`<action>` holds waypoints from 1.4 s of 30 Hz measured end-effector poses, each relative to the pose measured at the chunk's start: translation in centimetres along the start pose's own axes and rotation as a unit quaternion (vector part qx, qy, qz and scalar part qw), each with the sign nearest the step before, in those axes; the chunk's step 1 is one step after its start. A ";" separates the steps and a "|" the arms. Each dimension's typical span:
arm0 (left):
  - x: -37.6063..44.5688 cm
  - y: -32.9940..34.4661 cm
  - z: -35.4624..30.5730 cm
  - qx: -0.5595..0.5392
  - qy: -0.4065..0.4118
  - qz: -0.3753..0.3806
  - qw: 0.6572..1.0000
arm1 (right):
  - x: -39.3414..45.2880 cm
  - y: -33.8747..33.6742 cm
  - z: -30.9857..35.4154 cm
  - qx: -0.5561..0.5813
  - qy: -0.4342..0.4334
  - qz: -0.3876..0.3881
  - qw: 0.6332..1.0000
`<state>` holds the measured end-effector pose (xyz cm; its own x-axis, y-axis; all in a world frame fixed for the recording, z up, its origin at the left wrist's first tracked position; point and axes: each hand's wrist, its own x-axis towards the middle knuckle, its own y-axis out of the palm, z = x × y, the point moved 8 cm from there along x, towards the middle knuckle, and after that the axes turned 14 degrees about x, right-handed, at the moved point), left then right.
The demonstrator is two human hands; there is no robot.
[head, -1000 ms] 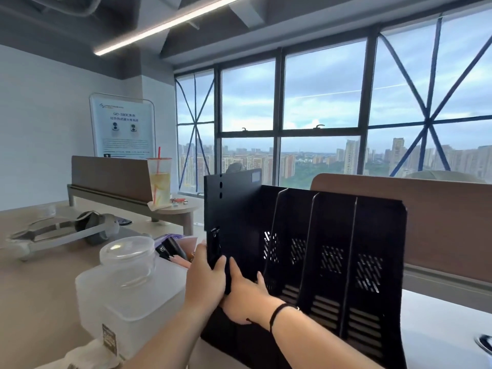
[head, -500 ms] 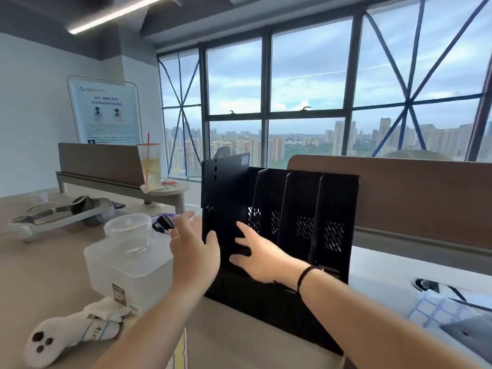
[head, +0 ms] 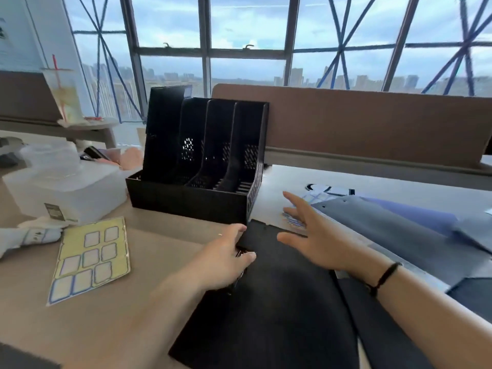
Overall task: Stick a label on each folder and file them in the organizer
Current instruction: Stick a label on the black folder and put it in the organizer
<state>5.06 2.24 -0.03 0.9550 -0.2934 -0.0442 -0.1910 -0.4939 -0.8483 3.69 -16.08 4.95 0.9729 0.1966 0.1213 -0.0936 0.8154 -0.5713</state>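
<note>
Gripping the left edge of a black folder (head: 269, 302), the left hand (head: 226, 259) has its thumb on top of the cover and its fingers curled round the spine. The right hand (head: 311, 235) hovers above the folder's far end, fingers spread and straight, holding nothing — whether it touches the cover cannot be told. A dark band circles that wrist.

The folder lies flat on the desk (head: 165, 251), its far corner just in front of the organizer (head: 202, 161). The organizer stands upright against the brown divider (head: 372, 123); its leftmost slot holds a black folder (head: 163, 131), the other slots look unfilled.

Right of the hands lie more folders — a grey one (head: 386, 235) overlapping a blue one (head: 415, 213). A small label sheet (head: 294, 221) peeks out past the right fingers. Left of the folder lies a yellow label sheet (head: 91, 258) with blue-framed labels. Behind it sits a clear box (head: 66, 190), and a white controller (head: 29, 235) lies beside it. A drink cup (head: 65, 97) with a red straw stands far left.
</note>
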 end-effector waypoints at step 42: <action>-12.3 -3.1 7.9 0.143 -0.032 -0.174 0.974 | -6.5 11.8 2.6 -0.155 -0.105 0.137 0.973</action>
<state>-4.32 13.86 -1.06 0.9648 -0.0927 0.2461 0.2082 -0.3027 -0.9301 -4.31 -6.27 -0.48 0.8523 0.5178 0.0743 -0.2442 0.5195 -0.8188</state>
